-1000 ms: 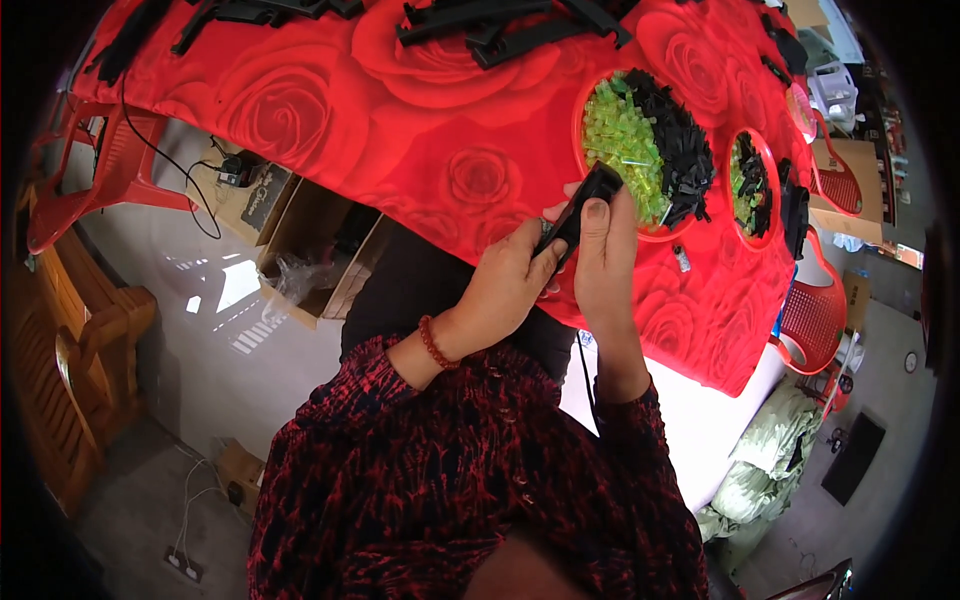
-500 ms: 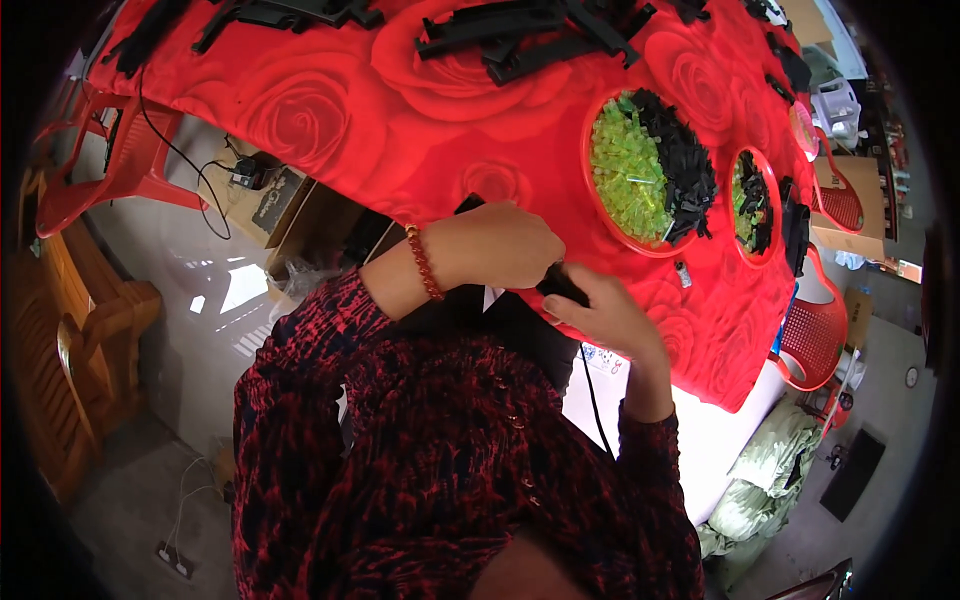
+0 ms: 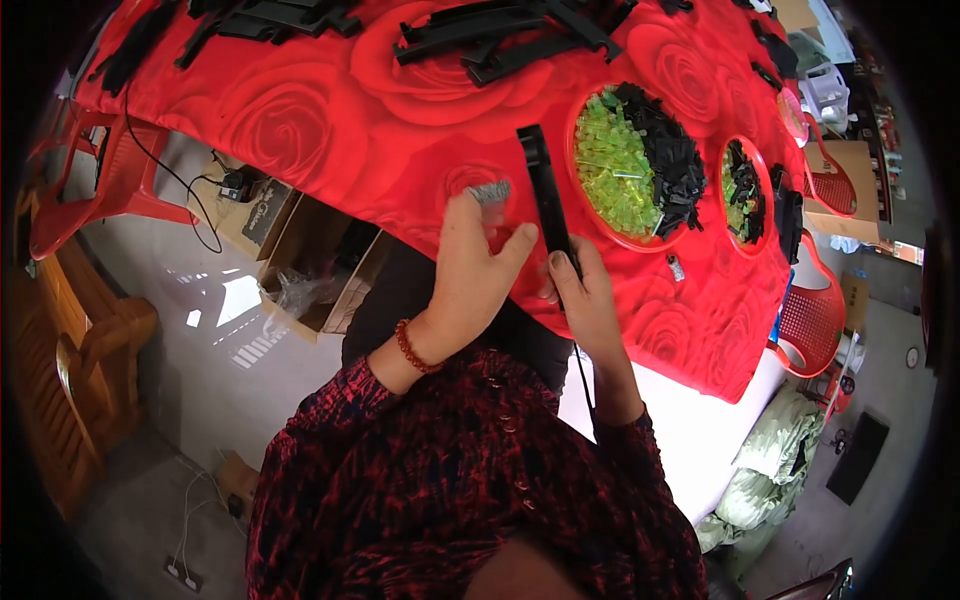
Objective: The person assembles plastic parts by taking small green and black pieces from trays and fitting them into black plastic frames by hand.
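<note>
My right hand (image 3: 588,300) is closed around the lower end of a long, narrow black plastic piece (image 3: 545,190), which points up and away over the red tablecloth. A thin black cord (image 3: 583,385) hangs below this hand. To the left, my left hand (image 3: 468,265) is raised with its thumb apart from the fingers. A grey, rough-looking patch (image 3: 490,192) shows at its blurred fingertips; I cannot tell whether it is a finger cover or a separate thing. A gap separates the left hand from the black piece.
Red-flowered cloth (image 3: 285,130) covers the table. A red-rimmed bowl (image 3: 625,243) holds green and black bits, with a smaller red bowl (image 3: 767,195) beside it. Black strips (image 3: 500,30) lie across the far side. A small silvery item (image 3: 676,267) lies near the bowls. Red chairs (image 3: 810,310) flank the table.
My hands, together over the black piece before, are now apart. The left hand has opened and drawn back to the left. The black piece now points upward in my right hand.
</note>
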The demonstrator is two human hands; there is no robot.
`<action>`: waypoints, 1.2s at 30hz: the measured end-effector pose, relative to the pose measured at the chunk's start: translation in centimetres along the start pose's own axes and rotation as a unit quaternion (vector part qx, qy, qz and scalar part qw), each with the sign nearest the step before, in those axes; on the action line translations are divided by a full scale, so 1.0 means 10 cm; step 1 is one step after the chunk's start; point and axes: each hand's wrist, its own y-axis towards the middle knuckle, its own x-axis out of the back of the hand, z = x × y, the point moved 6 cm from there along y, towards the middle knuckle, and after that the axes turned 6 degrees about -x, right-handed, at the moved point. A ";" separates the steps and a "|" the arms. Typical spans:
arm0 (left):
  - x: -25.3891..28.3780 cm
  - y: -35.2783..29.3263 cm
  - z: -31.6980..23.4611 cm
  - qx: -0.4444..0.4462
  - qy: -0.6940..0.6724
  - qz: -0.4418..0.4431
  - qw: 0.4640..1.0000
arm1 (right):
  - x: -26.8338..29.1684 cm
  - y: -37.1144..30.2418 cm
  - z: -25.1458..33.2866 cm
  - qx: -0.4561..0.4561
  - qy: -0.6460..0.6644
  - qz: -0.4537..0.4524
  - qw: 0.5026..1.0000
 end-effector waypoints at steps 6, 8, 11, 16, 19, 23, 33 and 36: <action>-0.50 -0.24 0.29 0.281 -0.382 0.167 0.864 | -0.21 -0.04 0.04 0.053 -0.031 -0.020 0.998; -0.49 -0.24 0.38 0.270 -0.350 0.153 0.884 | -0.28 -0.06 0.08 0.073 -0.096 -0.037 0.992; -0.45 -0.17 0.33 0.271 -0.286 0.158 0.905 | -0.30 -0.07 0.02 0.060 -0.106 -0.046 0.991; -0.43 -0.13 0.34 0.235 -0.177 0.190 0.937 | -0.29 -0.06 -0.16 0.053 -0.116 -0.043 0.991; -0.41 -0.11 0.31 0.174 -0.091 0.193 0.961 | -0.32 -0.07 -0.18 0.062 -0.103 -0.036 0.992; -0.39 -0.14 0.35 0.211 -0.116 0.177 0.954 | -0.35 -0.10 -0.12 0.072 -0.121 -0.034 0.989; -0.36 -0.13 0.28 0.148 -0.118 0.168 0.967 | -0.37 -0.14 -0.03 0.130 -0.155 -0.042 0.978; -0.34 -0.15 0.26 0.144 -0.121 0.150 0.971 | -0.37 -0.16 -0.01 0.153 -0.184 -0.061 0.969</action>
